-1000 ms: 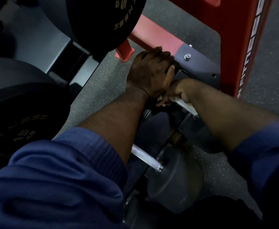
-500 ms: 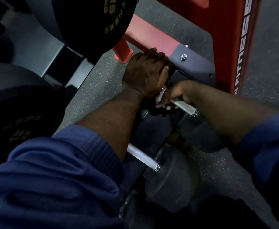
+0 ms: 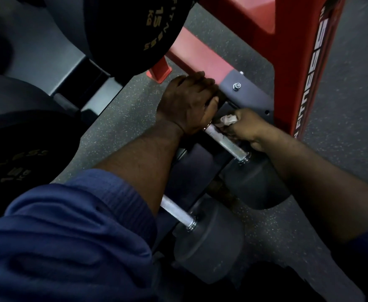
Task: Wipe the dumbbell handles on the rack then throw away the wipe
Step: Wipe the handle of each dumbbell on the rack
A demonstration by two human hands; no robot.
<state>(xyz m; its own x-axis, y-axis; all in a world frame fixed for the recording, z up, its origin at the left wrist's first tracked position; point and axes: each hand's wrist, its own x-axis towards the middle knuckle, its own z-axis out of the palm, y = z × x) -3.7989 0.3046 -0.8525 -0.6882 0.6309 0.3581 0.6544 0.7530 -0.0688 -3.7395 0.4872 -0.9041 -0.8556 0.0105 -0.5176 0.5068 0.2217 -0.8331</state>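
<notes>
Floor: dark speckled rubber gym flooring (image 3: 122, 110), in dim light.
Far left: black weight plates (image 3: 19, 162) with gold lettering; a further hanging plate (image 3: 135, 29) higher up reads 15 kg.
Sleeve: blue sleeve (image 3: 69, 232) pushed up the left forearm, filling the lower left corner.
Left hand: the left hand (image 3: 187, 103) lies knuckles up over the left end of the upper dumbbell (image 3: 224, 142), fingers curled down around it. The head beneath is hidden, so this looks like a grip on that end rather than a plain rest.
Upper dumbbell: lies on the low rack in front of the red frame. Its handle is a bare silver bar with a knurled, slightly scuffed surface, running down to the right into a collar and a dull grey round head.
Wipe: the wipe (image 3: 227, 121) is a small, crumpled, off-white wad, pressed on the handle's upper part just beside the left thumb.
Right hand: the right hand (image 3: 249, 129) pinches the wipe, fingers closed on it, on the far side of the bar.
Lower dumbbell: the lower dumbbell (image 3: 209, 240) sits nearer the camera, parallel, with the same knurled silver handle and grey head; its left end is hidden by the forearm.
Right: a grey bracket (image 3: 250, 94) with a bolt, fixed to the red frame (image 3: 287, 62) with white FITNESS lettering.
</notes>
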